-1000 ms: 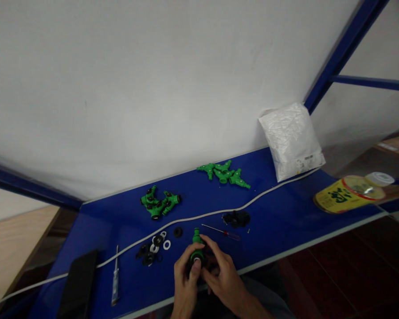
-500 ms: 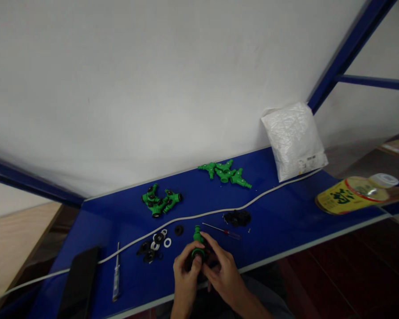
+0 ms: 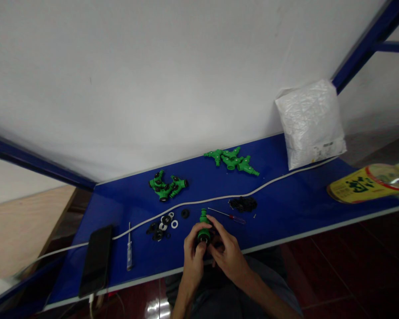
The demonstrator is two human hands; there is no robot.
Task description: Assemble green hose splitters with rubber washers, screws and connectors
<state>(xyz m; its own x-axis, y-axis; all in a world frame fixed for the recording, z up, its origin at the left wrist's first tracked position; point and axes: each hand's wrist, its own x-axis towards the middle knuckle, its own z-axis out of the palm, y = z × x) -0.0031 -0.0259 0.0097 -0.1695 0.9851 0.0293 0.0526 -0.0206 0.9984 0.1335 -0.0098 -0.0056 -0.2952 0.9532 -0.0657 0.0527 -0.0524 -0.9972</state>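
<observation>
Over the front edge of the blue table, a green hose splitter [image 3: 203,219] is held between both hands, its black-ringed round end facing me. My left hand [image 3: 193,249] grips it from the left, thumb pressed at the black ring. From the right, my right hand [image 3: 228,251] closes its fingers around the splitter's side; part of the fitting is hidden behind these fingers. Just beyond lies a screwdriver with a dark red handle [image 3: 236,219]. A pile of small black parts [image 3: 244,204] sits to its right. Black and white rings [image 3: 162,226] are scattered left of my hands.
Green splitters with black fittings [image 3: 168,188] lie back left, and several bare green ones [image 3: 232,158] near the wall. A white cable [image 3: 199,202] crosses the blue table [image 3: 136,199]. A phone [image 3: 96,259], a clear-handled screwdriver [image 3: 129,254], a plastic package [image 3: 310,122] and a yellow-labelled bottle [image 3: 365,182] also stand or lie here.
The view has shifted, so the table contents appear a little higher and mostly further right. Both hands still hold the splitter, its black-ringed end now showing more towards me.
</observation>
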